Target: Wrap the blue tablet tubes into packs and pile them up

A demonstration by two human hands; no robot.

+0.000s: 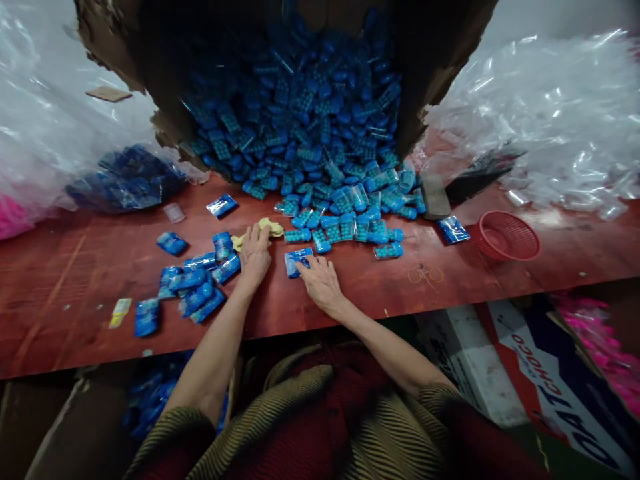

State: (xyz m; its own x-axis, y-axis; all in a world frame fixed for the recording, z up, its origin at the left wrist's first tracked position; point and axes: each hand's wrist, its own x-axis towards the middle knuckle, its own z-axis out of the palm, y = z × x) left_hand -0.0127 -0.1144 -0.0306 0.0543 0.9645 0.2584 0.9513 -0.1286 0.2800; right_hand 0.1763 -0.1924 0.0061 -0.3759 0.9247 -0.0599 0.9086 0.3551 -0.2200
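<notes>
Blue packet (299, 261) under my right fingers on the red tabletop (75, 280), just ahead of my body.

My right hand (321, 283) lies flat with its fingers spread, fingertips pressing the packet's near edge. My left hand (255, 255) rests beside it, fingers loosely stretched toward a yellow cloth (267, 228). Bagged packets (195, 283) lie scattered left of that hand. Beyond both hands, loose blue pieces (345, 213) spill from a torn cardboard box (430, 60). A red basket (506, 236) sits well apart at right.
</notes>
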